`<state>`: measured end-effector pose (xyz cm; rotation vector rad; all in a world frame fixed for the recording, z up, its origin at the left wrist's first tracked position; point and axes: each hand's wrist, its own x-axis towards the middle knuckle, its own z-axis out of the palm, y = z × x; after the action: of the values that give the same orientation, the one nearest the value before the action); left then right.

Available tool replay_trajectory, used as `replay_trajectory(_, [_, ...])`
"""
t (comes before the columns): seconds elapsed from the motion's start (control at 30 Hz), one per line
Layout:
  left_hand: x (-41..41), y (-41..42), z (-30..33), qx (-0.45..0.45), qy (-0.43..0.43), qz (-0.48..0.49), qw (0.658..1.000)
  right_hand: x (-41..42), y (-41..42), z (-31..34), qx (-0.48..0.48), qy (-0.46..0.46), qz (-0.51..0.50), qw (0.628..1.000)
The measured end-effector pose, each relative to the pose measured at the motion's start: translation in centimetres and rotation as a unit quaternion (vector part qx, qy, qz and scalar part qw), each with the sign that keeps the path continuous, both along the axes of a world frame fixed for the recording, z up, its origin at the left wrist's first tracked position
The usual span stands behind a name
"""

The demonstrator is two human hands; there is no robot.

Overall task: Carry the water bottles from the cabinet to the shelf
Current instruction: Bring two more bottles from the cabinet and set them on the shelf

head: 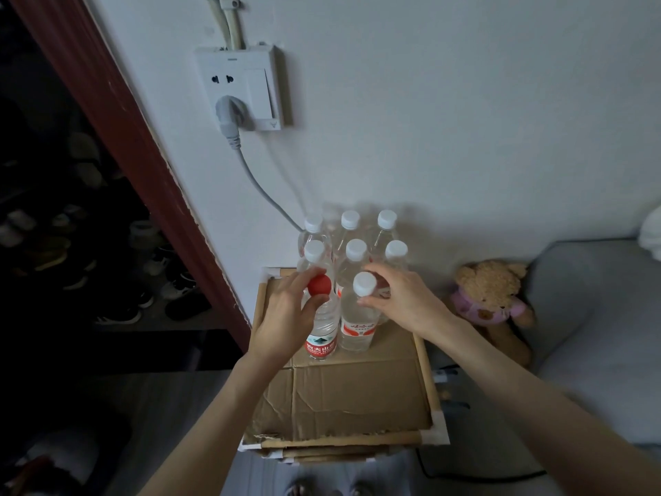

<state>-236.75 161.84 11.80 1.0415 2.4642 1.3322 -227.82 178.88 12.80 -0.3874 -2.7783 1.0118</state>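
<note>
**Two front bottles in hand on the cardboard-topped stand**

The clear plastic water bottle with a red cap [322, 325] and the clear plastic water bottle with a white cap [358, 325] stand side by side, touching or nearly so, at the front of a cluster. Both are upright, long axis vertical, caps towards the camera. Six further clear white-capped bottles [354, 241] stand in two rows behind them against the white wall [465, 102].

The left hand [286, 318] grasps the red-capped bottle at its neck, fingers [304, 279] curled round just under the cap. The right hand [402, 302] grasps the white-capped bottle likewise at the neck.

Handling, as judged: the bottles look full, so fairly heavy for a neck hold; walls are thin and will yield if squeezed. The ribbed shoulder below the cap offers the firmest purchase; the labelled waist is smoother.

All bottles rest on a flattened brown cardboard sheet [357, 395] over a wood-framed stand [427, 370]. A tan teddy bear in a purple top [490, 298] sits just right of it. A grey plug and cable [229, 119] hang from the wall socket above.
</note>
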Motion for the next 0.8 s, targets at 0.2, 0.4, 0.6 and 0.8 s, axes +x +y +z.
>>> replay_trajectory(0.2, [0.4,-0.8,-1.8,0.034,-0.044,-0.020,0.998,2.4,-1.0,-3.4,-0.047,0.089,-0.081,0.992])
replay_trajectory(0.4, [1.1,-1.7,-4.7,0.077,-0.105,0.011,0.991,3.7,-2.0,-6.0,-0.187,0.122,-0.097,0.970])
replay_trajectory(0.6, [2.9,-2.4,-10.5,-0.003,-0.216,0.115,0.970,3.7,-2.9,-9.9,-0.306,0.016,-0.142,0.941])
replay_trajectory(0.8, [3.1,-0.6,-12.6,0.008,-0.282,0.123,0.952,2.2,-3.6,-12.4,-0.373,-0.082,-0.162,0.910])
